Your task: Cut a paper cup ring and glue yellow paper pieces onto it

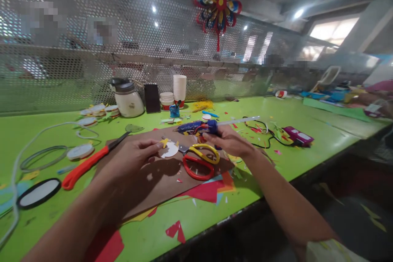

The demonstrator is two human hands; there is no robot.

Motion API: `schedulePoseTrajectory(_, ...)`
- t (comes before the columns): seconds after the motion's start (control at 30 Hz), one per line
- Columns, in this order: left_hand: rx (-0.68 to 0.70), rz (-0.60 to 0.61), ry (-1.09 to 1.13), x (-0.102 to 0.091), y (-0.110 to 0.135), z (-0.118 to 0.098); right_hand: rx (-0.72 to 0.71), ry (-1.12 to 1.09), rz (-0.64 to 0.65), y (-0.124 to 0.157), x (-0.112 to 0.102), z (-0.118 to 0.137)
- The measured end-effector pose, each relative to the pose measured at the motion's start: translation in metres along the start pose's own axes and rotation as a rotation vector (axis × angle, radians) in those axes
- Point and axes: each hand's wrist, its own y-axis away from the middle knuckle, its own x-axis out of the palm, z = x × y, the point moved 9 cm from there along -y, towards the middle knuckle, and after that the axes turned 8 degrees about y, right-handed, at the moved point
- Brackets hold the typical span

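Note:
A dark blue hot glue gun (192, 127) lies in the grip of my right hand (224, 139), its nozzle pointing left and a clear glue stick (239, 121) sticking out at the back. My left hand (138, 155) pinches a small yellow paper piece (165, 143) at the left edge of a white paper disc (170, 151). Whether those fingers also grip the disc I cannot tell. Scissors (199, 168) with one red and one yellow handle rest on the brown board (147, 200) below the glue gun. An orange-handled knife (89, 166) lies left of my left hand.
On the green table (239, 221) lie paper scraps (202, 190), a black-rimmed oval (39, 193) and a white cable (18, 172). Behind stand a jug (129, 100), a phone (152, 98) and paper cups (179, 86). A purple box (299, 136) with black cord sits right, before perforated metal mesh (172, 53).

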Motion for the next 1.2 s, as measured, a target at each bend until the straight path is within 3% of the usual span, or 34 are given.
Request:
schedulePoseTrajectory(0.1, -0.110, 0.067, 0.049, 0.012, 0.003, 0.008, 0.003, 0.010, 0.026, 0.001, -0.001, -0.004)
schedulePoseTrajectory(0.23, -0.154, 0.079, 0.087, 0.016, 0.005, 0.008, -0.023, 0.041, 0.069, 0.003, 0.003, -0.007)
schedulePoseTrajectory(0.53, -0.094, 0.098, -0.084, 0.008, -0.004, 0.006, -0.040, 0.109, 0.087, 0.004, 0.007, -0.006)
schedulePoseTrajectory(0.73, -0.081, 0.075, -0.063, 0.003, -0.005, 0.009, -0.026, 0.155, 0.100, 0.005, 0.010, -0.007)
schedulePoseTrajectory(1.03, -0.154, 0.134, 0.130, 0.019, 0.006, 0.009, 0.008, 0.172, 0.108, 0.007, 0.011, -0.007)
schedulePoseTrajectory(1.2, -0.141, 0.133, 0.109, 0.019, 0.007, 0.006, -0.009, 0.144, 0.115, 0.006, 0.013, -0.007)
